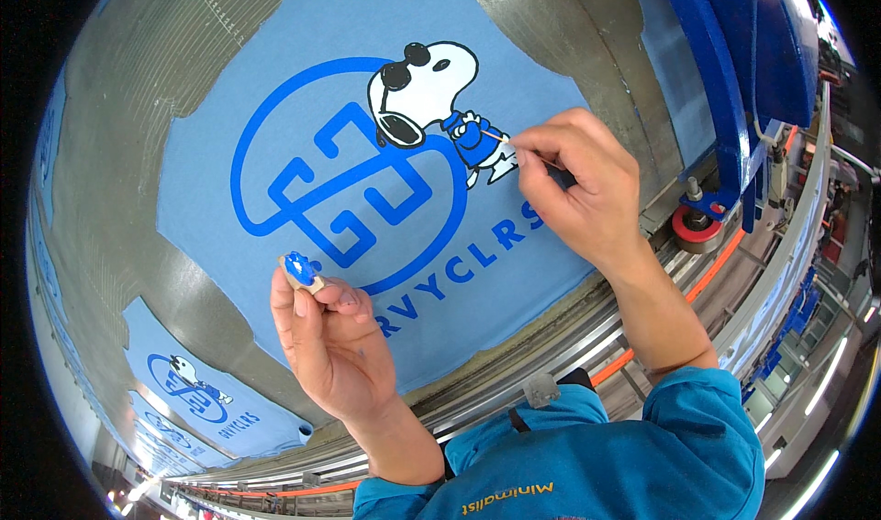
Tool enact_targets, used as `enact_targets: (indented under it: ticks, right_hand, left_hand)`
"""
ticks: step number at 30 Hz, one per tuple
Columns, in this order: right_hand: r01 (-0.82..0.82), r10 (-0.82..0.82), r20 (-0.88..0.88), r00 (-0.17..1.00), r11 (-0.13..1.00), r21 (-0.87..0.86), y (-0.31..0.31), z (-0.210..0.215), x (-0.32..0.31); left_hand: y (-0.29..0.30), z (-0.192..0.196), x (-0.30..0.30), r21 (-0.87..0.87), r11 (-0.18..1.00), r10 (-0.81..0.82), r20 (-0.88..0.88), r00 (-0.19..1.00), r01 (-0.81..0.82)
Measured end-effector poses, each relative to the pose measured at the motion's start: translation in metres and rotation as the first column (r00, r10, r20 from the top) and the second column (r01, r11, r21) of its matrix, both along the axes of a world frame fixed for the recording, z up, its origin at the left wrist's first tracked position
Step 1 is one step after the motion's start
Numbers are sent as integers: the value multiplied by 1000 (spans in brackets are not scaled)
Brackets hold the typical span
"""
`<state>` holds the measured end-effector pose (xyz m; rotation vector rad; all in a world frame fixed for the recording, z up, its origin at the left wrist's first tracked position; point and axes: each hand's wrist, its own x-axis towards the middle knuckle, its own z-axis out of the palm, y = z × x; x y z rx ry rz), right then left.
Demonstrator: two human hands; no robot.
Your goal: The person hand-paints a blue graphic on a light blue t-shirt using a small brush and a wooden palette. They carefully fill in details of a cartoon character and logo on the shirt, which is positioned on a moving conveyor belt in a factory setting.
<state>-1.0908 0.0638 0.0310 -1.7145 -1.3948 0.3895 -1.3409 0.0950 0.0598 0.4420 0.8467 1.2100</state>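
Observation:
My right hand (583, 180) pinches a thin pale stick (496, 136). Its tip meets the blue clothing of a printed cartoon dog (436, 93) in dark glasses. The print is on a light blue fabric panel (211, 171) that lies flat, along with a darker blue round emblem (243, 153) and an arc of lettering. Lower left, above the fabric, my left hand (335, 346) is closed on a small tan piece (312, 284) topped by a glossy blob of blue paint (298, 268). What the tan piece is made of I cannot tell.
A grey metal-like printing table (138, 217) carries the fabric. More printed panels (197, 382) lie to the left. At the right stands a blue machine frame (725, 89) with a red roller (696, 230). Metal rails (587, 313) and an orange strip (688, 295) run along the near edge.

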Motion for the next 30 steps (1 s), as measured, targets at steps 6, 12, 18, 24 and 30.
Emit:
enact_targets:
  ticks: [6,12,18,24,30]
  right_hand:
    - [-7,7,6,1000,1000,-2,-1,-1,1]
    - [-5,5,-23,1000,1000,-13,0,1,0]
    - [-5,5,-9,1000,1000,-15,0,1,1]
    - [-9,9,-9,1000,1000,-10,0,1,0]
    - [-17,17,3,1000,1000,-8,0,1,0]
  left_hand:
    - [0,0,-1,1,1000,-5,10,1000,5]
    - [0,0,-1,0,1000,-4,16,1000,4]
    - [0,0,-1,7,1000,-4,20,1000,4]
    - [-1,-1,-1,7,1000,0,19,1000,-1]
    - [-1,-1,-1,10,1000,-5,16,1000,5]
